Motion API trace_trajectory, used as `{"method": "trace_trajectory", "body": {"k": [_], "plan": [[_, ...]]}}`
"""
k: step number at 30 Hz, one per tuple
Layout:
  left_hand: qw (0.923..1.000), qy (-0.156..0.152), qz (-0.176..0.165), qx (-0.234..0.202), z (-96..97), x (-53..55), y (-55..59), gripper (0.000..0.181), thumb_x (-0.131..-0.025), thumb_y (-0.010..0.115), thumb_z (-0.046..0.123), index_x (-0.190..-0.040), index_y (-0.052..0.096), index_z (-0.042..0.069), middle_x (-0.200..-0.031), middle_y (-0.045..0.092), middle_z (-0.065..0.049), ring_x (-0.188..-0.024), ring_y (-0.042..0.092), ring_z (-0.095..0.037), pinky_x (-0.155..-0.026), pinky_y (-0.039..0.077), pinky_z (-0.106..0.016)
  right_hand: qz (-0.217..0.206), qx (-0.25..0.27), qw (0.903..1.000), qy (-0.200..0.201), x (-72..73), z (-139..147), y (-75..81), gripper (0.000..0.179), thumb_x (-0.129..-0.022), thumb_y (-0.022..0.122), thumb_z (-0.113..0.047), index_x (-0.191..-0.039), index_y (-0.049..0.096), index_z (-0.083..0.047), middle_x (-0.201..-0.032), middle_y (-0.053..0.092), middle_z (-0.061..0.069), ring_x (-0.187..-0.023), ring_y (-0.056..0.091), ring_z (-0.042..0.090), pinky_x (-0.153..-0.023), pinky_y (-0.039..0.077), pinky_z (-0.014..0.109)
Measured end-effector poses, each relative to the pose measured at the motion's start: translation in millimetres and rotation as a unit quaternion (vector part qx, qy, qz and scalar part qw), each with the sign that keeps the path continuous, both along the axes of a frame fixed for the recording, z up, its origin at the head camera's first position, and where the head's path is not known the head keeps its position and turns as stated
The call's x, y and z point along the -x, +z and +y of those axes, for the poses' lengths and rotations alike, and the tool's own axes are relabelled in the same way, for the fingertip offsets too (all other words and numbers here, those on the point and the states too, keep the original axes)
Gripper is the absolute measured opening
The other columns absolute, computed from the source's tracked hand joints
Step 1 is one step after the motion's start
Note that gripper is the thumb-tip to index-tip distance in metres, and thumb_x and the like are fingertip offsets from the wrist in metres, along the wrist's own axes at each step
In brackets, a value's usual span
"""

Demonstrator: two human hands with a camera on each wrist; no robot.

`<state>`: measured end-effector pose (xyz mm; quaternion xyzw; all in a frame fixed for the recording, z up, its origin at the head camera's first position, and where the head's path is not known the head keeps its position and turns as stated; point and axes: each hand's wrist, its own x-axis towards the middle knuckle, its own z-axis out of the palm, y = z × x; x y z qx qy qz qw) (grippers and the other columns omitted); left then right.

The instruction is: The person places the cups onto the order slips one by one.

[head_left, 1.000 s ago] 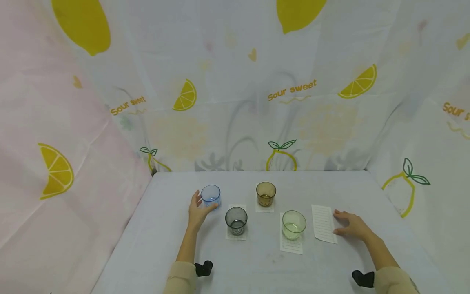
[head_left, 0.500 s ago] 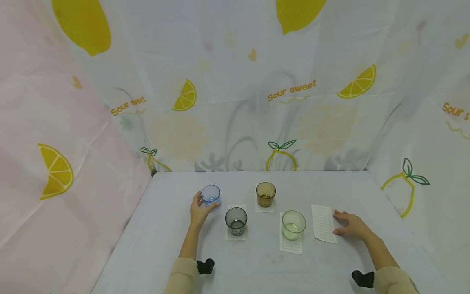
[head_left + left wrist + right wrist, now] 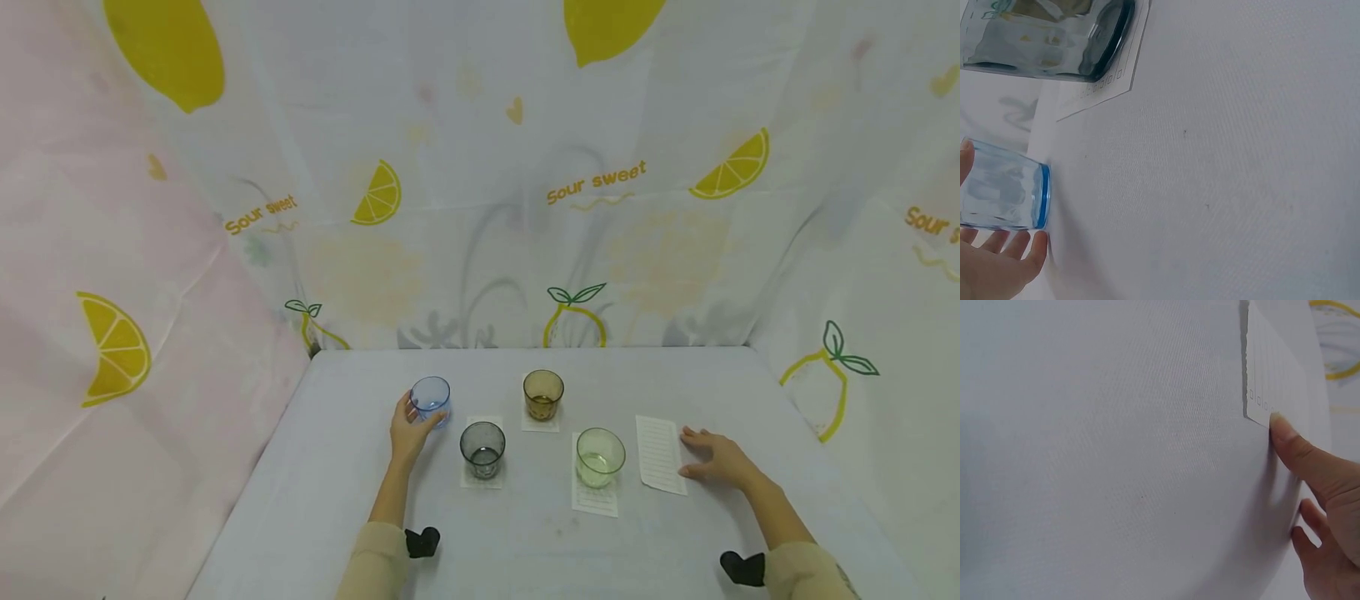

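Note:
A clear blue glass (image 3: 431,397) stands upright on the white table at the far left. My left hand (image 3: 407,432) holds it from the near left, thumb on one side and fingers on the other. In the left wrist view the fingertips lie along the wall of the blue glass (image 3: 1004,190), low near its base. On the right, my right hand (image 3: 717,460) rests by a lined paper sheet (image 3: 660,454), fingers loosely bent. The right wrist view shows its thumb (image 3: 1285,430) at the edge of the sheet (image 3: 1272,369).
A grey glass (image 3: 482,450), an amber glass (image 3: 543,393) and a pale green glass (image 3: 600,457) each stand on a paper sheet mid-table. The grey one is closest to the left hand. A lemon-print cloth (image 3: 465,167) hangs behind and at the sides.
My left hand has shifted slightly right, closing in on the blue glass, which stays where it was. The right hand and the sheet look unmoved.

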<state>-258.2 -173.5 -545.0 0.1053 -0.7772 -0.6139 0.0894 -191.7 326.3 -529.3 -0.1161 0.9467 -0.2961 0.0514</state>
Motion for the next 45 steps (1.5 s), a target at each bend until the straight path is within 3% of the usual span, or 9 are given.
{"method": "trace_trajectory", "body": {"k": [8, 15, 30, 38, 45], "plan": [[0.9999, 0.013, -0.007, 0.0, 2.3, 1.6, -4.5, 0.09, -0.075, 0.079, 0.016, -0.146, 0.026, 0.002, -0.136, 0.04, -0.033, -0.123, 0.041, -0.046, -0.098, 0.041, -0.052, -0.002, 0.0, 1.0, -0.005, 0.2, 1, -2.4, 0.067, -0.069, 0.081, -0.014, -0.119, 0.051, 0.019, -0.128, 0.045, 0.036, -0.12, 0.032, 0.06, -0.095, 0.029, 0.067], [0.9997, 0.026, 0.001, 0.002, 5.4, 3.2, -4.1, 0.081, -0.075, 0.079, 0.017, -0.142, 0.035, 0.002, -0.135, 0.042, -0.031, -0.119, 0.045, -0.044, -0.094, 0.044, -0.052, -0.019, 0.005, 0.9996, -0.021, 0.8, 1, -3.9, 0.072, -0.068, 0.082, -0.018, -0.122, 0.049, 0.017, -0.131, 0.042, 0.035, -0.122, 0.029, 0.059, -0.097, 0.027, 0.067], [0.9988, 0.039, 0.021, -0.022, 6.5, -2.2, -1.1, 0.078, -0.074, 0.08, 0.014, -0.139, 0.04, 0.001, -0.132, 0.046, -0.03, -0.115, 0.047, -0.043, -0.091, 0.046, -0.051, -0.01, 0.01, 0.9997, -0.018, -0.1, 1, -3.5, 0.07, -0.068, 0.082, -0.016, -0.121, 0.05, 0.018, -0.13, 0.043, 0.035, -0.121, 0.029, 0.06, -0.096, 0.027, 0.068], [0.9988, 0.029, 0.025, -0.029, 6.6, -1.8, 10.2, 0.077, -0.073, 0.081, 0.015, -0.139, 0.042, 0.002, -0.131, 0.048, -0.027, -0.112, 0.048, -0.039, -0.083, 0.049, -0.04, -0.016, 0.012, 0.9995, -0.023, -0.1, 3, -5.1, 0.073, -0.068, 0.082, -0.019, -0.122, 0.049, 0.017, -0.13, 0.042, 0.036, -0.121, 0.028, 0.06, -0.096, 0.027, 0.069], [0.9986, 0.004, 0.04, -0.034, 9.6, -1.9, 28.5, 0.078, -0.073, 0.081, 0.015, -0.139, 0.042, 0.004, -0.133, 0.048, -0.025, -0.115, 0.048, -0.038, -0.088, 0.048, -0.046, -0.009, 0.029, 0.9993, -0.02, -1.5, 3, -7.7, 0.069, -0.068, 0.082, -0.014, -0.121, 0.051, 0.018, -0.13, 0.043, 0.035, -0.122, 0.028, 0.061, -0.096, 0.026, 0.069]]}}
